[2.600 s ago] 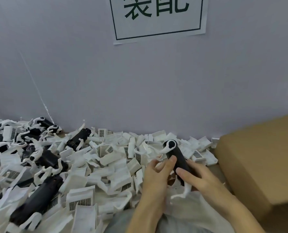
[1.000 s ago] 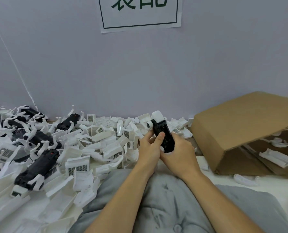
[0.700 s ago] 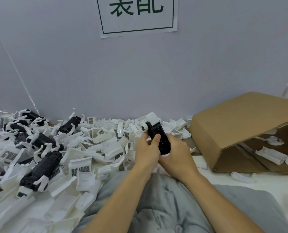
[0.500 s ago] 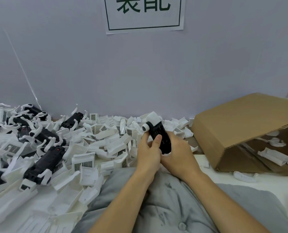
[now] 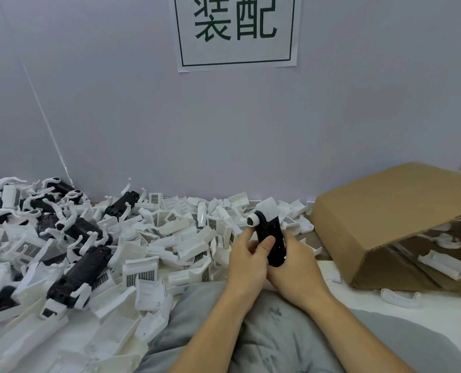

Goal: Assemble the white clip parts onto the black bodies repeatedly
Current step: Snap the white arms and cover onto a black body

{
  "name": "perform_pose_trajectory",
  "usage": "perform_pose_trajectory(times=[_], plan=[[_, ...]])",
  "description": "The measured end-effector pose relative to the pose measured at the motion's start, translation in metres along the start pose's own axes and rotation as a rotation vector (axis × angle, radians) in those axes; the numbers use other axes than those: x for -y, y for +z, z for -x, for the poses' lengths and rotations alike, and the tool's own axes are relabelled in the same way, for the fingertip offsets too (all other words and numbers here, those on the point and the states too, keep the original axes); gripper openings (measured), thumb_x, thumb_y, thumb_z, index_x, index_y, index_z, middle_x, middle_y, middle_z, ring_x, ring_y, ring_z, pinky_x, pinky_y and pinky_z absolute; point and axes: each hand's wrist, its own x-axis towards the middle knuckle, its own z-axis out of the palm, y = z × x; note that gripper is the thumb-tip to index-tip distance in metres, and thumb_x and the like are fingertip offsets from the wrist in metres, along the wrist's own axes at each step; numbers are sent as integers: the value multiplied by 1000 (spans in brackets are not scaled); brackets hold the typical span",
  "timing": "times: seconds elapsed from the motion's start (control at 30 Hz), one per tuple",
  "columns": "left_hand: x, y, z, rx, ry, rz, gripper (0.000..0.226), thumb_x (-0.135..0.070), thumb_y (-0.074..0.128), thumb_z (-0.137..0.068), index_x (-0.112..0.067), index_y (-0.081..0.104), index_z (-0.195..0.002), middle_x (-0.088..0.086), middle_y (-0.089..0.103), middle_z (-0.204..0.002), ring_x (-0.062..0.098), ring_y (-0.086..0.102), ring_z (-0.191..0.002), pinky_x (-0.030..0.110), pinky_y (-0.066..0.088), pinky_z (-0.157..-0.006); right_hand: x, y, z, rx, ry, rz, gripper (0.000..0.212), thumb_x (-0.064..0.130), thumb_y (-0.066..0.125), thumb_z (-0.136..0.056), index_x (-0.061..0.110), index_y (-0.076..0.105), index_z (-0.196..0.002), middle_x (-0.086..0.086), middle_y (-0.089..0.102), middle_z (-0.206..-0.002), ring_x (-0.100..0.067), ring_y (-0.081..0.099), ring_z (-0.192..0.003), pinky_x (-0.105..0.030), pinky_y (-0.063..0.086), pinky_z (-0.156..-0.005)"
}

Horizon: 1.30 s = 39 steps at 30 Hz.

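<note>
Both hands hold one black body (image 5: 271, 239) upright in front of me, above the table's near edge. My left hand (image 5: 247, 261) grips its left side, thumb pressed on the front face. My right hand (image 5: 295, 262) wraps its right side and lower end. A white clip part (image 5: 268, 208) sits on the body's top end, with a round white knob at the upper left. A heap of loose white clip parts (image 5: 181, 238) covers the table to the left. Black bodies with white clips (image 5: 78, 270) lie further left.
A brown cardboard box (image 5: 385, 219) lies on its side at the right, with white parts inside its opening. A loose white piece (image 5: 397, 297) lies in front of it. A grey wall with a paper sign (image 5: 236, 30) stands behind. My grey clothing fills the foreground.
The held body went from lying across the pile to upright with a white clip part at its top. Over the last second both hands keep hold of it; the view shifted slightly.
</note>
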Motion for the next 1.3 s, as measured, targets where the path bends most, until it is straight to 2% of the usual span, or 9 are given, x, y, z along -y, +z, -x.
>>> perform_pose_trajectory(times=[0.13,0.3,0.47,0.67,0.73,0.83,0.97,1.1,1.3], plan=[[-2,0,-3,18,22,-31,32,-14,61,-100,-44,62,-109,8,77,-101,17,74,-96,32,56,-92,4,-4,0,-56,-4,-23,34,53,63,-60,36,59,-89,16,68,-72,11,60,-77,-7,42,-61],[1,1,-3,12,18,-17,24,-10,60,-100,-26,67,-116,9,78,-96,19,75,-91,37,57,-92,6,-10,-2,-10,-12,-50,52,60,63,-53,41,66,-101,31,68,-84,10,63,-81,-6,44,-65],[3,3,-5,18,71,-62,27,-4,58,-99,-25,67,-113,10,77,-97,18,75,-89,23,57,-80,2,-6,-1,4,28,-113,37,29,79,-72,31,65,-106,16,72,-85,8,63,-83,-8,45,-67],[-8,-7,-19,59,337,-376,38,10,54,-90,-21,70,-106,0,74,-94,12,70,-88,22,54,-79,4,-2,-3,-8,-9,-266,43,12,73,-87,45,54,-107,45,62,-104,22,56,-101,0,41,-77],[-9,-15,-20,78,445,-547,35,6,51,-87,-16,70,-106,-1,71,-94,10,66,-86,19,51,-74,0,-1,-5,-35,40,-352,48,8,72,-89,41,53,-117,37,64,-111,13,57,-111,-7,46,-88],[-1,-23,-16,60,554,-808,35,-2,48,-79,-15,69,-104,-1,69,-94,21,61,-85,35,48,-75,-6,-5,-7,-44,124,-554,68,-1,75,-86,24,46,-142,8,62,-131,-8,61,-120,-30,52,-99],[11,-23,-18,127,538,-888,37,13,54,-75,-16,64,-95,-7,62,-84,19,56,-79,38,44,-81,-2,-6,-8,-46,177,-608,81,37,90,-68,27,51,-138,7,61,-128,0,66,-105,-19,56,-80],[15,-22,-18,147,547,-922,42,10,54,-77,-19,69,-105,-7,69,-95,15,60,-94,32,38,-88,-1,-5,-11,-152,221,-445,58,38,84,-76,22,63,-128,5,64,-128,-10,58,-123,-42,50,-105],[12,-21,-18,201,506,-878,38,9,54,-78,-13,70,-106,-3,70,-95,21,63,-95,46,50,-86,-3,-9,-15,-157,212,-442,53,26,85,-79,14,67,-128,0,65,-132,-9,54,-129,-38,45,-111]])
